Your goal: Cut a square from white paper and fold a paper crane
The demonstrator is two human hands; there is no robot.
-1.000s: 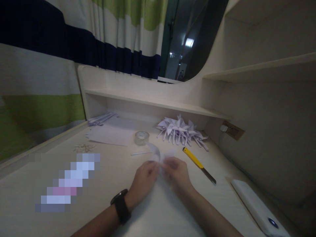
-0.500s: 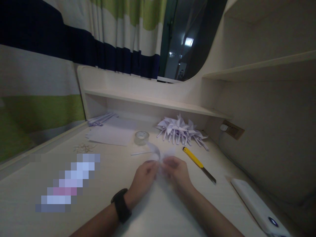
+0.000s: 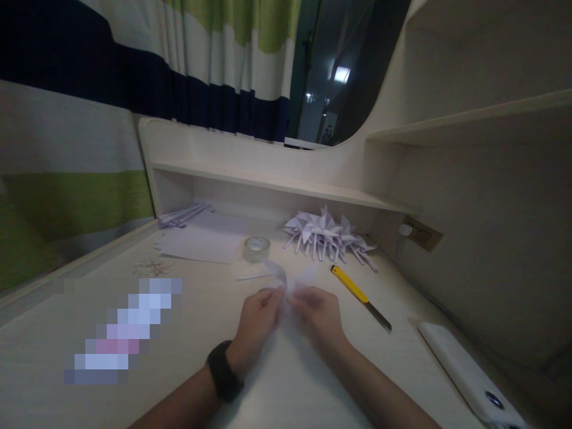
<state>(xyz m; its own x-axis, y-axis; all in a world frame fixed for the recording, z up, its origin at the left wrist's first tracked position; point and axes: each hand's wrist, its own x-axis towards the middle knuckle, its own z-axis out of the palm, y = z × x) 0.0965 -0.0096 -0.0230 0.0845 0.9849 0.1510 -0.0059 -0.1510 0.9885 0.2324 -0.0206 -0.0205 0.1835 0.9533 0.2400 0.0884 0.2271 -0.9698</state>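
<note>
White paper pinwheel [image 3: 292, 280] half-folded, pinched between left hand [image 3: 259, 319] and right hand [image 3: 319, 316] over the desk [image 3: 313, 387], probably unfinished, with a finished pinwheel pile [image 3: 328, 235] behind, utility knife [image 3: 360, 297] nearby.

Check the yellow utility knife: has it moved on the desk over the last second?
No. The yellow utility knife lies in the same spot and at the same angle, between the pile of paper pinwheels and the white power bank.

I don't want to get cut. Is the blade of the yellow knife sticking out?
Yes, out. A dark blade shows past the yellow handle of the knife, lying on the desk beside the right hand.
</note>
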